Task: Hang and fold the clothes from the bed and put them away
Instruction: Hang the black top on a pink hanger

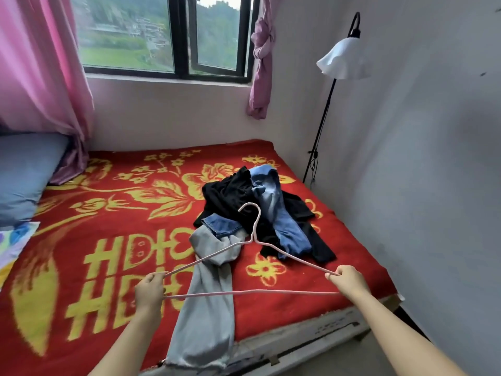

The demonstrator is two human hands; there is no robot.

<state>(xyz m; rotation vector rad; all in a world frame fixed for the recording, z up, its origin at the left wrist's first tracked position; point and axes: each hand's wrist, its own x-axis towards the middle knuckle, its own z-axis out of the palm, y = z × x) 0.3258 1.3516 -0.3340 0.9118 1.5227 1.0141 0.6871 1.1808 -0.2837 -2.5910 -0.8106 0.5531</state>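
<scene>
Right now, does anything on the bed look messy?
Yes. The black and blue clothes lie in a crumpled heap on the bed, and the grey garment trails over its front edge.

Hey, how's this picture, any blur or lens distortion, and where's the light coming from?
Head view: soft daylight from the window, no glare or hard shadows. Head view: wide-angle lens slants the lamp pole and bed edge. Head view: blanket print at left smears, while the hanger looks fairly sharp.

Arms outstretched, left grip and right grip pinch hanger ends.
</scene>
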